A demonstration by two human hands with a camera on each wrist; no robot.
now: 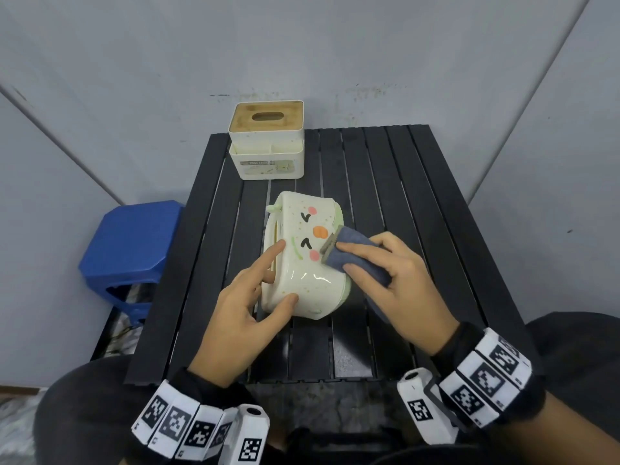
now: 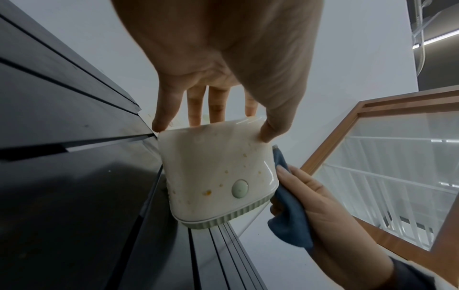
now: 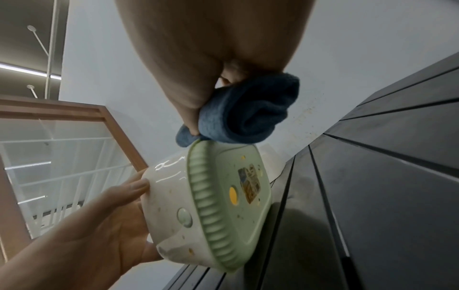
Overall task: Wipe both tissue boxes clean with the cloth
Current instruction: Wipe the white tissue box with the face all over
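A cream tissue box [image 1: 302, 226] with a cartoon face and a green base [image 3: 238, 188] lies tipped on its side on the black slatted table [image 1: 402, 196]. My left hand [image 1: 265, 280] grips its near end, thumb low on the face side, index finger on the face and the other fingers behind. My right hand [image 1: 379, 273] holds a folded blue cloth [image 1: 355, 253] and presses it on the box's right edge beside the base. Small orange-brown specks dot the box's end wall [image 2: 213, 176]. The second tissue box [image 1: 266, 142], white with a wooden lid, stands at the table's far edge.
A blue plastic stool [image 1: 131, 243] stands left of the table. Grey walls close in behind and on both sides. Bare slats lie to the right of the cream box and toward the near edge.
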